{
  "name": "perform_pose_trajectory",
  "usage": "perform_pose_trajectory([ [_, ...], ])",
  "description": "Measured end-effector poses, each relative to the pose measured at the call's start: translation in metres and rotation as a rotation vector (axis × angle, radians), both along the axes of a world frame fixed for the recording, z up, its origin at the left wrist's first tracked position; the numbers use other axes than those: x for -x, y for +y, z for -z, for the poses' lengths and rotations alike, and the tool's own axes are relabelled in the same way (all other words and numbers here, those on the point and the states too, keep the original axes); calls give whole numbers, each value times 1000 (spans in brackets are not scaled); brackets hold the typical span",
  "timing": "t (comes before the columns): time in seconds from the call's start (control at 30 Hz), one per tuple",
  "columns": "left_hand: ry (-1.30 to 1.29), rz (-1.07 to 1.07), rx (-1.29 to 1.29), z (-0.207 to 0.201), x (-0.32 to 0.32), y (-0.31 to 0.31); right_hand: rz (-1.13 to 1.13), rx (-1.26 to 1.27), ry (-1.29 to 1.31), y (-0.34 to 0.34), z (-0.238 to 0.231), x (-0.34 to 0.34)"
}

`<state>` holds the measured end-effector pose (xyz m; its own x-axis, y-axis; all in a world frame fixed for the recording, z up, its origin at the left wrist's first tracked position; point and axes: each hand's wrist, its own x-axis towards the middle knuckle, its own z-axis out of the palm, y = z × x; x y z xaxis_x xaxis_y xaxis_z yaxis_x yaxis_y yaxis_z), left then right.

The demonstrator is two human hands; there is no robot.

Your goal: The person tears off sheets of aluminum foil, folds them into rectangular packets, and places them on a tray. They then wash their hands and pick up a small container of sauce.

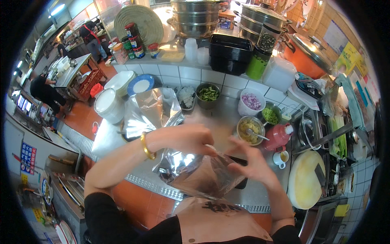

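Note:
At the counter's front edge, my left hand [197, 140] is closed, pinching the upper edge of a clear plastic bag [207, 175]. The bag hangs down in front of my apron [219, 219]; what it contains, if anything, I cannot make out. To its right is my right hand [254, 162], thumb and fingers spread around the bag's side, the fingertips smeared by motion. Crumpled aluminium foil [178, 162] lies under my left wrist, against the bag. Beyond my left forearm a larger foil sheet [152, 112] covers something hidden.
Bowls of green vegetable pieces [208, 93], diced purple onion [252, 101] and yellowish paste [250, 130] with a spoon line the counter's back. A red bottle [278, 136] and white cup [280, 158] stand right, near a round chopping board [307, 179]. Stacked lids [109, 105] stand left.

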<state>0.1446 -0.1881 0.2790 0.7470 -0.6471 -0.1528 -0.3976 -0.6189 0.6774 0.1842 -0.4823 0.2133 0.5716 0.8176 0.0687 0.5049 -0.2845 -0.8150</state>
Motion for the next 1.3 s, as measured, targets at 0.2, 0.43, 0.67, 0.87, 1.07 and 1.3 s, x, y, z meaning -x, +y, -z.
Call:
perform_pose_trajectory([
  [0.2,-97,-125,-119,-23,-28,-14,98,-253,462,31,6,14],
  [0.43,-147,-499,61,-9,12,12,175,-314,532,-7,19,7],
  [0.67,136,-566,551,29,3,9,-36,-336,704,-17,4,-6],
  [0.87,-892,-720,199,40,23,-1,-60,-226,779,-18,10,1],
  [1.07,-671,-762,264,77,90,-25,74,-255,712,-35,24,7],
  [1.3,129,-981,806,126,63,-42,78,-257,722,-39,36,8],
])
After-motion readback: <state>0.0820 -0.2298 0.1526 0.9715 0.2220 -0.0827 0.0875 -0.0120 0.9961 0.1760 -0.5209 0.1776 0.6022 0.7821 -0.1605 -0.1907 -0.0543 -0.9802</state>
